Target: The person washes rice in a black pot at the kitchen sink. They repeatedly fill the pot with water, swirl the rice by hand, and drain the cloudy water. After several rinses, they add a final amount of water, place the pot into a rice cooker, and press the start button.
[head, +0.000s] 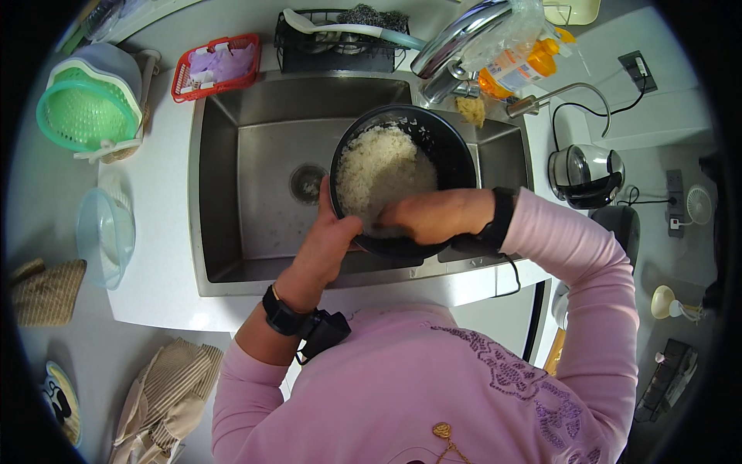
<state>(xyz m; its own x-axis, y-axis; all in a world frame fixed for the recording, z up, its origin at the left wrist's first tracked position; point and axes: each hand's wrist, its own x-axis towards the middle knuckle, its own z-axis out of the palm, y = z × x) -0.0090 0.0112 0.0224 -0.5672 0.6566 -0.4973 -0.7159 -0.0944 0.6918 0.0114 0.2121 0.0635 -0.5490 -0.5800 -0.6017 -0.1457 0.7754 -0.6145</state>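
Note:
A black round pot is tilted over the divider of a stainless steel double sink. White rice grains lie in it with cloudy water, and some grains cling to its inner wall. My left hand grips the pot's near left rim, thumb over the edge and fingers outside. Inside the pot, my right hand rests in the rice near the near rim; its fingertips are blurred and partly hidden, so whether they close on rice cannot be told.
Behind the sink stand a chrome faucet, an orange-capped bottle, a black wire rack and a red basket. Green colanders and a clear bowl are at the left; a glass kettle is at the right.

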